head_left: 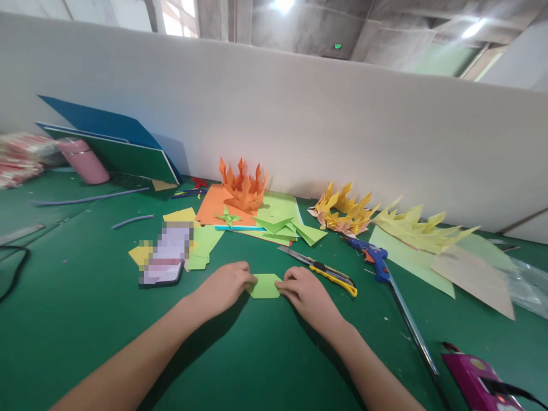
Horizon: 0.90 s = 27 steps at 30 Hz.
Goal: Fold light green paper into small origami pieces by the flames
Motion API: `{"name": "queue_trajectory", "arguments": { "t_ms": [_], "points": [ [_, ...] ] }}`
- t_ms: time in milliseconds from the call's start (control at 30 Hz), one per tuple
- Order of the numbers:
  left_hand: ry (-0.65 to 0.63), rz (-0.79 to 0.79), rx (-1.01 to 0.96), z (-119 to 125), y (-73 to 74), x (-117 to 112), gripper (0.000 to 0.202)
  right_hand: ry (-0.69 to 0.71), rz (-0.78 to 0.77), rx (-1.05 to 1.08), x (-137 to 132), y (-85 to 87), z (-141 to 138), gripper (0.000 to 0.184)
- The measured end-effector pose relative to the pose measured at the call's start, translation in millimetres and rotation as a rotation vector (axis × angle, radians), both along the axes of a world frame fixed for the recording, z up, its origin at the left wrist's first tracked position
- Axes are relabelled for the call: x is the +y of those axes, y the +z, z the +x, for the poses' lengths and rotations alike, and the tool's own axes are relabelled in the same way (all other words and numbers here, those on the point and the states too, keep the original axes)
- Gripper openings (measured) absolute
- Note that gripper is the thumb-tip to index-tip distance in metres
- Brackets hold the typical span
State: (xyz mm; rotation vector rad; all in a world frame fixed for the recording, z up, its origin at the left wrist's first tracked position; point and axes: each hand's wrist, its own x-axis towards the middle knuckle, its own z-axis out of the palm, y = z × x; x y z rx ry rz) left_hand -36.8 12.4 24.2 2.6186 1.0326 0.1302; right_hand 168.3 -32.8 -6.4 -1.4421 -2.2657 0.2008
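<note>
Head camera, and here's the action: both hands meet at one small green paper piece (265, 286), which lies low over the middle of the green surface (257, 365), well in from the far edge. The left hand (248, 279) has its thumb and fingertips drawn together in a pinch on the paper's left end. Across from it, the right hand (279, 286) pinches the right end, its other fingers curled in. The paper sits lengthwise between them, angled corners showing at its ends.

Just beyond the right hand lies a yellow-handled cutter (338, 278), silver tip aimed at the far edge and leftward. To its right, a blue glue gun (379, 261) with a clear stick trailing toward the near right corner, where a magenta device (471, 379) sits. Left of the left hand, a phone (169, 257) with a pixelated screen rests near green and yellow paper scraps (205, 245). And along the far edge, what a line-up: an orange paper crown (245, 197) on stacked sheets, then a yellow crown (359, 214), then a pale yellow one to the right!
</note>
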Motion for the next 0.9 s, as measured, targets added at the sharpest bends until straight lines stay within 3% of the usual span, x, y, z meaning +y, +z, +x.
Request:
{"name": "queue_trajectory", "arguments": {
  "t_ms": [167,267,333,467,633,767,900],
  "points": [
    [-0.064,0.051,-0.045,3,-7.1,-4,0.038,-0.077,-0.148,0.22,1,-0.8,6,0.012],
    [-0.092,0.085,-0.098,5,-12.2,-6,0.04,-0.096,-0.102,0.366,0,-4.9,1,0.014],
    [-0.087,0.073,-0.102,6,-12.2,-7,0.037,-0.026,-0.036,0.444,-1,-7.9,-4,0.014],
    [-0.074,0.023,-0.077,7,-5.5,-6,0.018,0.117,-0.046,0.371,-2,-10.9,-11,0.011],
    [-0.068,-0.006,-0.023,8,-5.0,-4,0.02,0.181,-0.032,0.243,1,-9.3,-6,0.006],
    [-0.097,0.035,-0.02,9,-8.1,-5,0.015,0.241,0.01,0.186,1,-7.6,-1,0.01],
    [-0.113,0.073,-0.009,10,-8.2,-6,0.023,0.233,0.013,0.131,1,-4.6,-1,0.016]
  ]
}}
